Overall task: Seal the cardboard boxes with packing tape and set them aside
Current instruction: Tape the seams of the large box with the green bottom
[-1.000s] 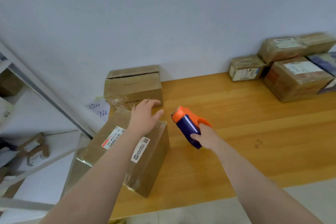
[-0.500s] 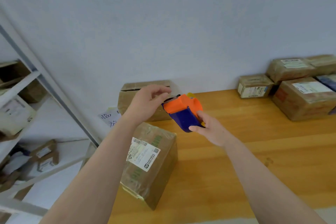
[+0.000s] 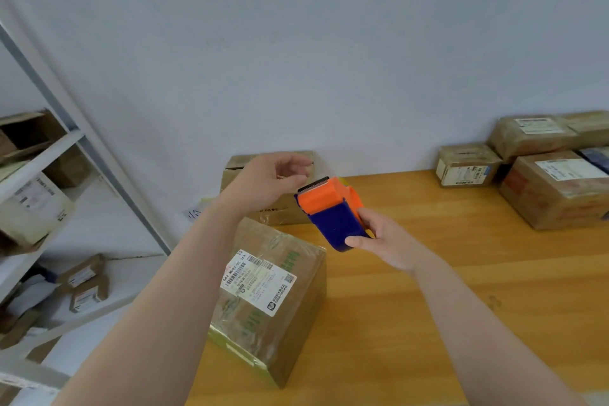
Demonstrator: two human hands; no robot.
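Note:
My right hand (image 3: 385,244) grips an orange and blue tape dispenser (image 3: 333,211) from below and holds it in the air, toothed blade pointing up and left. My left hand (image 3: 270,180) hovers just left of the blade, fingers curled and thumb close to the teeth. No tape shows between the fingers. Under both hands a taped cardboard box (image 3: 273,300) with a white shipping label lies at the left end of the wooden table (image 3: 428,300). A second cardboard box (image 3: 273,212) stands behind it against the wall, partly hidden by my left hand.
Several sealed boxes (image 3: 547,188) are stacked at the table's back right by the wall. A white metal shelf rack (image 3: 49,155) with small boxes stands to the left. A paper note (image 3: 194,212) is stuck on the wall beside the back box.
My left hand has lifted off the front box and come up to the dispenser's blade. My right hand has raised the dispenser and turned its blade toward the left hand.

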